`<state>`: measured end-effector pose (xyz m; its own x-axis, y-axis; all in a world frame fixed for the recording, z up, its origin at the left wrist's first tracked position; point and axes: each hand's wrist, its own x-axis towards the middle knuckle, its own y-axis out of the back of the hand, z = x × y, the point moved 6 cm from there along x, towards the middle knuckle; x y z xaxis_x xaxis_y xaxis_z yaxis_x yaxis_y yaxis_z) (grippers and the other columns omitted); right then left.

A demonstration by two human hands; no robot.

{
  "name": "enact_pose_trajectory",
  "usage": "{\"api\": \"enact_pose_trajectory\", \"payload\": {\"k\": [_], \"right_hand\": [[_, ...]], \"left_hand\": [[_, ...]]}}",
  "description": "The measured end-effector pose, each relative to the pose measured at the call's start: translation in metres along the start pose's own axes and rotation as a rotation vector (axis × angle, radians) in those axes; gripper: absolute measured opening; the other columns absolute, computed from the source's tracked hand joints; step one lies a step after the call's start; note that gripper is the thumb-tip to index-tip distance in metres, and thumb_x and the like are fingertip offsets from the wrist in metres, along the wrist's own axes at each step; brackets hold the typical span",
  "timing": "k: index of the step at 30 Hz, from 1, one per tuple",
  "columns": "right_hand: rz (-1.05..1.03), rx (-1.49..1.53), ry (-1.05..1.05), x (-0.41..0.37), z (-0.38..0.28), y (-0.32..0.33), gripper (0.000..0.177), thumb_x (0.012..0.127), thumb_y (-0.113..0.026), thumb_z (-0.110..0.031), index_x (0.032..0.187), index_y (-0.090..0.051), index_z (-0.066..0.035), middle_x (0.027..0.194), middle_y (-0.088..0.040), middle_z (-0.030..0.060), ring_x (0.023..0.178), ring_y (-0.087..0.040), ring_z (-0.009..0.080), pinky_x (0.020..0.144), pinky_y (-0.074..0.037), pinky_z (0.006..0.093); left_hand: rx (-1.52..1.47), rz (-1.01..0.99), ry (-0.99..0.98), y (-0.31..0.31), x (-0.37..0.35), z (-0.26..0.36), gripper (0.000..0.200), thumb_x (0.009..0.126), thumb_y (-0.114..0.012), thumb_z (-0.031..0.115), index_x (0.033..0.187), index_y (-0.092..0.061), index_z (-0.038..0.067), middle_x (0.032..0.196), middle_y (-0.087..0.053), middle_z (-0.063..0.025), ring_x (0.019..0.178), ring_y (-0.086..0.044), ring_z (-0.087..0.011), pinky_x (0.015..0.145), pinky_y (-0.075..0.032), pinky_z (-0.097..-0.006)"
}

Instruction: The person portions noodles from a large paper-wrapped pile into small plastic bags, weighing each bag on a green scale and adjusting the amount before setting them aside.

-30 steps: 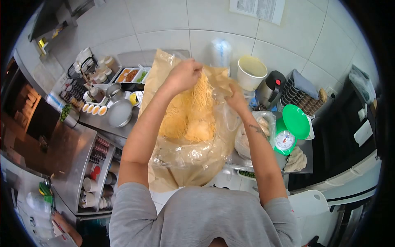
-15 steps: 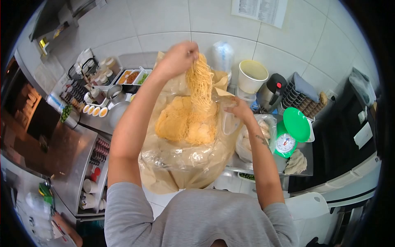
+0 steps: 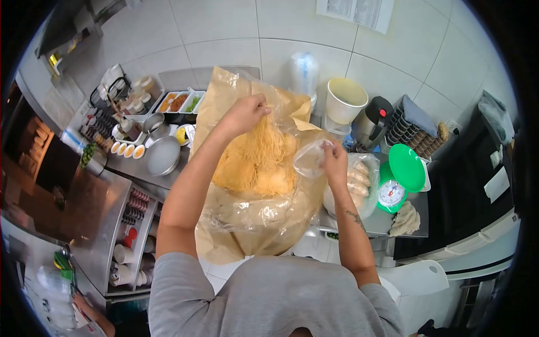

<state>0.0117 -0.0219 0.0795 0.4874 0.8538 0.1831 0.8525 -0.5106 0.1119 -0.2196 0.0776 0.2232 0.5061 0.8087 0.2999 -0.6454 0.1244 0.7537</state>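
My left hand (image 3: 245,115) is closed on a hank of thin yellow noodles (image 3: 266,140), which hangs down onto the pile beneath. More noodles (image 3: 272,181) lie heaped inside a large brown paper sack (image 3: 247,241) with a clear plastic liner. To the right of the heap, my right hand (image 3: 336,161) pinches the rim of a small clear plastic bag (image 3: 310,159). That bag hangs over the sack's right side, its mouth partly spread. Just beyond my right wrist lies a clear bag of pale pieces (image 3: 359,182).
A green dial scale (image 3: 391,192), a kettle (image 3: 374,121) and a white tub (image 3: 346,106) stand on the right. At left are a metal bowl (image 3: 163,155), halved eggs (image 3: 128,150) and a topping tray (image 3: 179,103). Another person's arm (image 3: 92,314) shows at lower left.
My left hand has lowered the noodles toward the heap. My right hand has turned and now pulls the clear plastic bag's rim outward. The sack's top edge stands more spread at the back.
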Motion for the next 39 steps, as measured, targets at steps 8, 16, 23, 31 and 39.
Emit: {"api": "enact_pose_trajectory", "payload": {"k": [8, 16, 23, 31, 39], "right_hand": [[0.062, 0.485, -0.132, -0.018, -0.020, 0.006, 0.019, 0.092, -0.047, -0.022, 0.088, -0.054, -0.005, 0.081, -0.054, 0.0016, 0.062, -0.051, 0.0092, 0.049, -0.044, 0.0230], [-0.126, 0.372, -0.143, -0.025, -0.008, -0.005, 0.023, 0.079, -0.049, -0.009, 0.097, -0.054, 0.003, 0.083, -0.056, 0.0048, 0.064, -0.052, 0.0099, 0.056, -0.045, 0.0220], [-0.056, 0.297, -0.101, -0.028, -0.002, 0.001, 0.020, 0.088, -0.046, -0.013, 0.098, -0.057, 0.001, 0.078, -0.058, 0.0045, 0.055, -0.051, 0.0095, 0.051, -0.044, 0.0224], [0.057, 0.363, -0.105, -0.021, -0.002, 0.001, 0.021, 0.092, -0.045, -0.019, 0.099, -0.057, -0.003, 0.080, -0.058, 0.0045, 0.059, -0.054, 0.0109, 0.048, -0.045, 0.0226], [0.038, 0.260, -0.307, 0.002, 0.034, -0.028, 0.027, 0.086, -0.046, -0.020, 0.101, -0.056, 0.000, 0.078, -0.059, 0.0101, 0.048, -0.053, 0.0172, 0.045, -0.044, 0.0288]], "left_hand": [[0.555, -0.198, -0.129, -0.130, -0.057, -0.075, 0.025, 0.076, -0.062, 0.017, 0.098, -0.058, 0.005, 0.091, -0.062, -0.0139, 0.089, -0.058, -0.0330, 0.077, -0.045, -0.0425], [0.014, 0.004, -0.014, 0.007, 0.000, 0.005, 0.028, 0.084, -0.057, 0.022, 0.100, -0.061, 0.000, 0.086, -0.063, -0.0124, 0.080, -0.058, -0.0203, 0.072, -0.045, -0.0319], [0.000, 0.242, -0.019, 0.065, 0.008, 0.041, 0.030, 0.085, -0.054, 0.023, 0.103, -0.059, -0.001, 0.088, -0.062, -0.0164, 0.086, -0.058, -0.0266, 0.078, -0.045, -0.0342], [0.611, -0.258, -0.059, -0.125, -0.063, -0.044, 0.043, 0.078, -0.058, 0.012, 0.120, -0.050, 0.006, 0.119, -0.051, -0.0204, 0.111, -0.048, -0.0346, 0.096, -0.036, -0.0400], [-0.460, 0.068, 0.067, -0.063, -0.057, -0.054, 0.047, 0.073, -0.050, -0.008, 0.118, -0.051, 0.004, 0.107, -0.059, -0.0085, 0.103, -0.053, -0.0189, 0.089, -0.041, -0.0289]]}}
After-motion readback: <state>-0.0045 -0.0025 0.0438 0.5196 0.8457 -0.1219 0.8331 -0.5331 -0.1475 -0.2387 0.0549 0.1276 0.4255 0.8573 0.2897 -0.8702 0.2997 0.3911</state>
